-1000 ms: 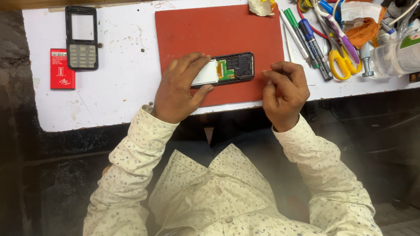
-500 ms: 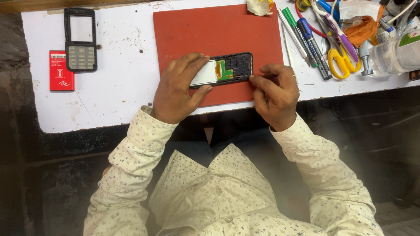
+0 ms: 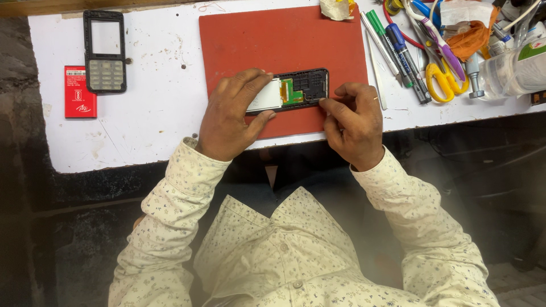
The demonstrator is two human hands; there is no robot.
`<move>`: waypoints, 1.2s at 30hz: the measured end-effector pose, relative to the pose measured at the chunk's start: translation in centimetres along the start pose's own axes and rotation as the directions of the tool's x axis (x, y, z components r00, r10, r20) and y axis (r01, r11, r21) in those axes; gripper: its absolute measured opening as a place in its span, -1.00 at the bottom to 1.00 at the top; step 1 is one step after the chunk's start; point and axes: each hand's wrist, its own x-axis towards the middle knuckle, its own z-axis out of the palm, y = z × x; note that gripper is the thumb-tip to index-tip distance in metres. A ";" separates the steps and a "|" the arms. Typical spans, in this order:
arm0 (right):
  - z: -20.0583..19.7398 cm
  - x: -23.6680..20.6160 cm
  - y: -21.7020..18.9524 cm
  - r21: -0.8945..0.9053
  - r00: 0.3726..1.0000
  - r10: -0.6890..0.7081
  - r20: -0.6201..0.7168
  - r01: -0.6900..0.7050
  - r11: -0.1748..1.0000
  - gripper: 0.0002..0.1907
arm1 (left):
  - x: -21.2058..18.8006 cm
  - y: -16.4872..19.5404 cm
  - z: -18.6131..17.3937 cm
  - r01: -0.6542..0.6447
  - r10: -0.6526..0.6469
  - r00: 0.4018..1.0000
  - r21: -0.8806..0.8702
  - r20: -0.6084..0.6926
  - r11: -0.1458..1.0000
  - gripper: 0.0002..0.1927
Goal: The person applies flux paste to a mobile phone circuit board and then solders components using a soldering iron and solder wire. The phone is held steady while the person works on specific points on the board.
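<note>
Plainly, with the left hand [image 3: 230, 116] clamped over the opened phone body [image 3: 293, 91] on the red mat [image 3: 273, 45] and the right hand [image 3: 352, 122] pinching its near corner, a slip could tear the exposed orange flex between them.

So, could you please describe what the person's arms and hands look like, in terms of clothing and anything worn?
Both arms are covered by long sleeves of a cream shirt with a fine dark speckled print, buttoned down the front. The left sleeve and right sleeve end in plain cuffs at the wrists. The left hand is bare, with no gloves. The right hand wears a thin ring.
</note>
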 end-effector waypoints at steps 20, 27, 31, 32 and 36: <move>0.6 -0.6 0.6 -0.039 0.996 0.077 -0.044 -0.079 0.996 -0.59 | 0.0 -0.5 0.3 0.013 -0.013 1.000 0.009 0.013 1.000 -0.32; 0.3 0.3 -0.4 -0.024 0.997 0.074 -0.010 -0.074 0.997 -0.60 | 0.0 -0.5 0.1 0.021 -0.021 1.000 0.001 0.019 1.000 -0.32; -0.1 1.2 -0.4 -0.122 0.995 -0.027 0.100 0.039 0.992 -0.50 | 0.0 -0.6 0.0 0.024 -0.025 1.000 0.017 0.020 1.000 -0.32; -0.1 1.3 -0.5 -0.127 0.992 -0.026 0.121 0.042 0.991 -0.51 | 0.0 -0.6 0.0 0.019 -0.019 1.000 0.040 0.010 0.999 -0.32; 0.1 1.4 -0.5 -0.146 0.989 -0.022 0.146 0.044 0.988 -0.54 | 0.0 -0.8 0.2 0.045 -0.045 0.999 0.047 0.003 0.998 -0.28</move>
